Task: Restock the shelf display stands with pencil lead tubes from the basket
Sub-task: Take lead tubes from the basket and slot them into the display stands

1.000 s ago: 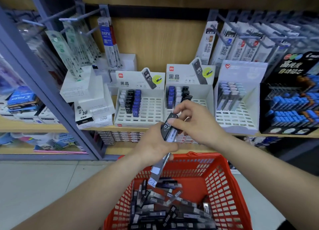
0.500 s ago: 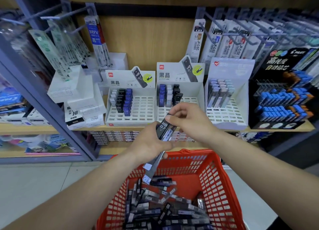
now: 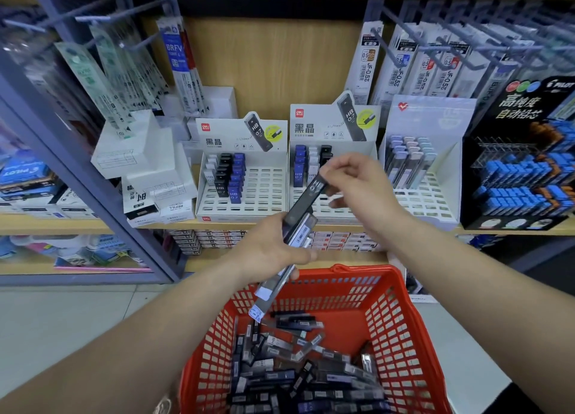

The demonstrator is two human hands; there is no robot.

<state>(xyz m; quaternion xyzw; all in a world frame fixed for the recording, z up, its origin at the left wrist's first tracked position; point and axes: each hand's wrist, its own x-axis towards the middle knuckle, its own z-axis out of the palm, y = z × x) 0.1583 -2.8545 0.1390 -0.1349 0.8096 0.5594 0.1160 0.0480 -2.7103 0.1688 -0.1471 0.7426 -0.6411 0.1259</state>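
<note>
The right hand (image 3: 357, 192) pinches the top of a black lead tube (image 3: 306, 202), which slants up-right from the bundle (image 3: 273, 289) gripped by the left hand (image 3: 267, 248) above the basket (image 3: 351, 275), cap toward the middle display stand (image 3: 314, 127).

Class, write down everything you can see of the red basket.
The basket is red plastic with slotted lattice walls, an open top and a raised hump on the middle of its far rim. It stands upright, low before the shelf. A loose heap of lead tubes lies in it. The left hand holds a strip hanging over its far left side.
</note>
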